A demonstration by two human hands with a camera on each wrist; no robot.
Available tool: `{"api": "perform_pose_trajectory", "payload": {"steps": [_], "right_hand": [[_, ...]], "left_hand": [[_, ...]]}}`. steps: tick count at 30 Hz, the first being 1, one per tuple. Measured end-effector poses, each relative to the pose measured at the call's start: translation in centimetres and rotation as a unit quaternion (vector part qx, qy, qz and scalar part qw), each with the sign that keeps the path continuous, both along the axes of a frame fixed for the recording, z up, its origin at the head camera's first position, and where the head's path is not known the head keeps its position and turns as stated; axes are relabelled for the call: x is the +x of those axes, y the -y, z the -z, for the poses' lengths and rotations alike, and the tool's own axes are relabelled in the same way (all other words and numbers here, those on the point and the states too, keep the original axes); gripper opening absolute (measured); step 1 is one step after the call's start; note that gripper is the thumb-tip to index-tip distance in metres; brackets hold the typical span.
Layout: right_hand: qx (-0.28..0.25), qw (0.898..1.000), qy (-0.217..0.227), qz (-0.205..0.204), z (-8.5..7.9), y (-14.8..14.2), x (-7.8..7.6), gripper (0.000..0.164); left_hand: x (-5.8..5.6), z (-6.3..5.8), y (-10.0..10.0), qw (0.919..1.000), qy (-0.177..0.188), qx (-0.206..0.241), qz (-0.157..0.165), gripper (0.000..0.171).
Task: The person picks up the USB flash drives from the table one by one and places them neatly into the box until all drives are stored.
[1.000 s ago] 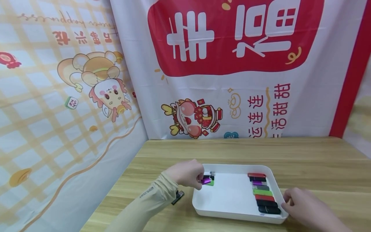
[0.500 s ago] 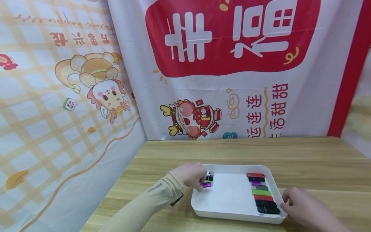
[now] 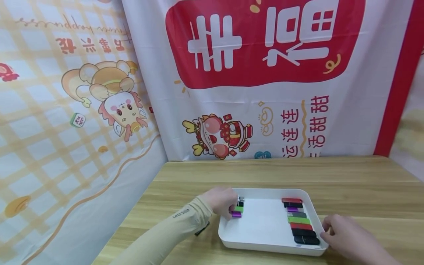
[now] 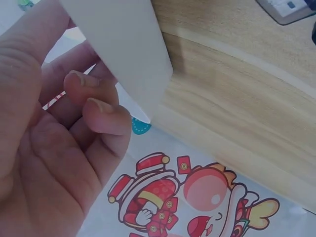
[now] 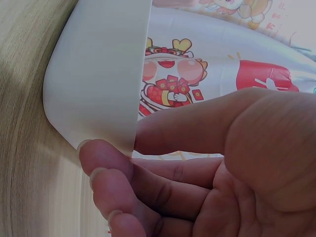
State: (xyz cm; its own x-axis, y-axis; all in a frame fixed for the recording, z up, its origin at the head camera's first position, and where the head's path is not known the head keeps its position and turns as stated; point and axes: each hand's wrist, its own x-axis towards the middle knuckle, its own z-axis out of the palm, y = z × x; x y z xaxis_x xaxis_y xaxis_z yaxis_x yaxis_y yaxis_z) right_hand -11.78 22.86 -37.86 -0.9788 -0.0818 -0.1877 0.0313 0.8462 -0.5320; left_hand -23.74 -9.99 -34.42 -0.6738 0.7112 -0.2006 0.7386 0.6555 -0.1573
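Note:
My left hand (image 3: 222, 200) reaches over the left side of a white tray (image 3: 261, 228). Its thumb and forefinger pinch the left end of a purple USB flash drive (image 3: 236, 214), low on the tray floor. In the left wrist view the tray wall (image 4: 123, 49) hides those fingertips, while the other fingers curl outside it. Just beyond the purple drive lie a green flash drive (image 3: 239, 209) and a black one (image 3: 240, 204), partly covered by the hand. At the right front corner, my right hand (image 3: 341, 232) grips the tray's rim, thumb inside and fingers outside.
Along the tray's right side runs a column of several flash drives, including a red one (image 3: 292, 200) and a black one (image 3: 307, 240). Left of the tray, a dark object (image 3: 201, 230) lies on the wooden table (image 3: 185, 176), mostly behind the sleeve. Printed cloths hang behind and left.
The left hand has brought the purple flash drive down and slightly nearer, from over the green one to the near side of it. The right hand stays on the rim.

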Motion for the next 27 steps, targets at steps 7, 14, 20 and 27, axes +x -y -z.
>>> {"api": "perform_pose_trajectory", "payload": {"steps": [7,14,20,27], "right_hand": [[-0.004,1.0,-0.001,0.002,0.1,0.0,0.0,0.023],[-0.001,1.0,0.002,0.0,0.0,0.0,-0.1,0.023],[0.0,1.0,0.002,0.001,-0.1,0.1,-0.1,0.023],[0.002,1.0,-0.001,-0.004,-0.2,0.2,0.1,0.024]], "left_hand": [[-0.3,0.5,0.0,0.9998,-0.013,-0.005,0.014,0.038],[-0.3,0.5,0.0,0.9987,-0.037,-0.017,0.032,0.04],[-0.3,0.5,-0.1,0.9972,-0.058,-0.03,0.037,0.038],[-0.6,1.2,-0.3,0.9937,-0.085,-0.058,0.044,0.034]]}}
